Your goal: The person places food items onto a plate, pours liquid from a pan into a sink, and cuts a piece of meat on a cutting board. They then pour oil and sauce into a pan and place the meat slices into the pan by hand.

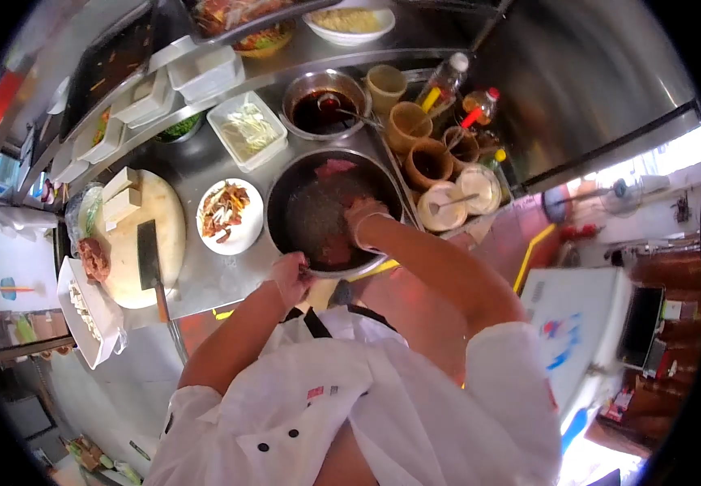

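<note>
A large dark metal bowl (277,231) stands at the counter's front edge, with reddish raw meat (336,168) and cloudy liquid inside. My left hand (290,277), in a clear thin glove, is closed around the bowl's near-left rim. Inside the bowl, at its right side, my gloved right hand (364,220) reaches down with its fingers curled. What those fingers hold is hidden. A white plate (241,239) of sliced brown and white food sits left of the bowl. Behind the bowl is a steel pot (290,104) of dark sauce with a ladle (350,115) in it.
At left, a round cutting board (168,190) carries a cleaver (149,253) and white blocks (122,202). A white tub (217,121) of pale strips stands at the back. Brown seasoning containers (428,162) and bottles (448,73) crowd the right. A shelf runs above the counter.
</note>
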Available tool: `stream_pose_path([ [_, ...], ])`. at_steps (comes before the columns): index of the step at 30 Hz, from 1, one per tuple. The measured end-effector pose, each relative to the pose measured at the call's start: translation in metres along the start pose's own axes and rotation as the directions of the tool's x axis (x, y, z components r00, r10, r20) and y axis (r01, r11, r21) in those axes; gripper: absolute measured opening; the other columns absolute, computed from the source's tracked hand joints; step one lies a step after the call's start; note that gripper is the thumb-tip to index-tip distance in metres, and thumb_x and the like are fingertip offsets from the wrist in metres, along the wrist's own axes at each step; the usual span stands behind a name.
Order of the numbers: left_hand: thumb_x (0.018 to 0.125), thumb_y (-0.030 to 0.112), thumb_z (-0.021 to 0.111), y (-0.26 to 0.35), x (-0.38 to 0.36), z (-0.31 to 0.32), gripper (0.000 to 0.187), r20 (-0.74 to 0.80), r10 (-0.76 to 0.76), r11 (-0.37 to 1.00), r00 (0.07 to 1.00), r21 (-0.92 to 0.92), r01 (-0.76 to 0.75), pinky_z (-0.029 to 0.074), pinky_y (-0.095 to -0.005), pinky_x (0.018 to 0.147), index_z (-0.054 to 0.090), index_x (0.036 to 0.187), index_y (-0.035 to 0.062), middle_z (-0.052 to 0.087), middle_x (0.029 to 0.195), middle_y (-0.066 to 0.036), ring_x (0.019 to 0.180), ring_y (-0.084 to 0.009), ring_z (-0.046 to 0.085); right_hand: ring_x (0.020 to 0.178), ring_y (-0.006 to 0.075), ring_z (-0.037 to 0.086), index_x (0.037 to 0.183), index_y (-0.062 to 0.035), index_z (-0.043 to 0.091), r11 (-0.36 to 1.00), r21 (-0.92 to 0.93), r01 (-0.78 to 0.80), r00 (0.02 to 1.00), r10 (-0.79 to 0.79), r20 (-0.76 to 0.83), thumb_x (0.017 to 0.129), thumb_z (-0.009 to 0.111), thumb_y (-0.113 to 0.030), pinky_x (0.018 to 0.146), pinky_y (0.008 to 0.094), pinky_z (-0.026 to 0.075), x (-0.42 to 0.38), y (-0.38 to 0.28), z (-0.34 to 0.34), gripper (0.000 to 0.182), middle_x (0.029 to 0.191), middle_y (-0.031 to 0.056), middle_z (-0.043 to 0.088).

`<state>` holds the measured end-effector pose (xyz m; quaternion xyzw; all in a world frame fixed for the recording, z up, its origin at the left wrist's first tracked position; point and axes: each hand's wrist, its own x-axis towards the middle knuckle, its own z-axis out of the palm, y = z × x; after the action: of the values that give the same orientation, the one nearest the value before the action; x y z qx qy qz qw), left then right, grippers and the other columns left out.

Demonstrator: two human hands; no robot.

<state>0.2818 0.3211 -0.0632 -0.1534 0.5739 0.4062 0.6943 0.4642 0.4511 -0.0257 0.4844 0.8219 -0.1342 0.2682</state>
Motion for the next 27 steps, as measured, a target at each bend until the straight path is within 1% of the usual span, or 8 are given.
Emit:
stream_pose_path([
  [2,0.085,0.002,0.057,-0.007,0.008,-0.004,0.007,0.079,0.054,0.992,0.995,0.108,-0.063,0.060,-0.0418,0.077,0.055,0.091,0.0004,0.055,0.092,-0.017,0.093,-0.0274,0.062,0.134,0.0344,0.050,0.135,-0.0106,0.061,0.980,0.026,0.197,0.976,-0.198,0.091,0.082,0.073,-0.019,0.103,0.0451,0.049,0.013,-0.014,0.017,0.055,0.141,0.0191,0.051],
  [4,0.086,0.003,0.057,-0.014,0.027,-0.018,0.006,0.556,0.306,0.271,0.773,0.728,-0.630,0.061,-0.0403,0.077,0.055,0.089,-0.0006,0.057,0.091,-0.016,0.087,-0.0271,0.063,0.131,0.0351,0.052,0.136,-0.0091,0.059,0.986,0.002,0.164,0.986,-0.164,-0.033,0.083,0.072,-0.015,0.105,0.0451,0.048,0.039,-0.002,0.032,0.055,0.139,0.0191,0.055],
  [5,0.086,0.003,0.057,-0.013,0.024,-0.014,0.006,0.555,0.289,0.272,0.780,0.734,-0.623,0.061,-0.0403,0.077,0.055,0.089,-0.0006,0.057,0.091,-0.016,0.087,-0.0271,0.063,0.129,0.0358,0.054,0.138,-0.0076,0.058,0.990,-0.038,0.139,0.974,-0.144,-0.172,0.084,0.071,-0.010,0.107,0.0451,0.046,0.051,0.007,0.035,0.056,0.136,0.0191,0.060],
  [8,0.085,0.008,0.061,0.014,-0.012,0.008,0.008,0.016,0.077,0.968,0.997,0.239,-0.078,0.058,-0.0359,0.071,0.056,0.087,0.0029,0.059,0.088,-0.013,0.085,-0.0249,0.063,0.126,0.0348,0.057,0.132,-0.0062,0.063,1.000,-0.003,-0.014,0.977,0.013,-0.212,0.084,0.070,-0.009,0.109,0.0433,0.045,0.033,0.033,0.009,0.049,0.136,0.0185,0.060],
  [12,0.083,0.010,0.060,0.023,-0.029,0.017,0.011,0.020,0.134,0.938,0.991,0.320,-0.133,0.058,-0.0357,0.070,0.054,0.086,0.0015,0.056,0.085,-0.012,0.083,-0.0241,0.060,0.117,0.0320,0.061,0.123,-0.0098,0.068,0.986,-0.094,0.138,0.988,-0.144,-0.062,0.085,0.070,-0.017,0.101,0.0420,0.050,0.010,0.027,0.001,0.039,0.123,0.0163,0.063],
  [17,0.082,0.010,0.060,0.025,-0.028,0.012,0.016,0.172,0.020,0.849,0.985,0.517,-0.107,0.058,-0.0393,0.079,0.055,0.095,0.0023,0.057,0.093,-0.011,0.091,-0.0259,0.060,0.115,0.0322,0.063,0.109,-0.0136,0.072,0.530,-0.187,0.827,0.465,-0.832,-0.301,0.085,0.069,-0.022,0.098,0.0419,0.051,0.003,-0.027,0.018,0.026,0.119,0.0138,0.066],
  [26,0.077,0.002,0.064,0.018,-0.025,-0.011,0.015,0.002,0.120,0.948,0.993,0.298,-0.115,0.059,-0.0431,0.072,0.055,0.089,0.0030,0.056,0.082,-0.010,0.075,-0.0224,0.060,0.125,0.0343,0.059,0.124,-0.0090,0.070,0.980,-0.115,0.163,0.964,-0.134,0.231,0.080,0.073,-0.030,0.102,0.0401,0.051,0.015,0.025,0.016,0.049,0.135,0.0188,0.062],
  [27,0.079,0.002,0.063,0.011,-0.005,-0.030,0.014,0.261,0.251,0.834,0.932,0.431,-0.345,0.060,-0.0424,0.073,0.054,0.090,0.0033,0.056,0.084,-0.010,0.077,-0.0230,0.061,0.126,0.0339,0.059,0.124,-0.0078,0.069,0.989,-0.105,0.105,0.964,-0.075,0.257,0.080,0.074,-0.029,0.102,0.0393,0.051,0.016,0.015,0.033,0.049,0.134,0.0196,0.062],
])
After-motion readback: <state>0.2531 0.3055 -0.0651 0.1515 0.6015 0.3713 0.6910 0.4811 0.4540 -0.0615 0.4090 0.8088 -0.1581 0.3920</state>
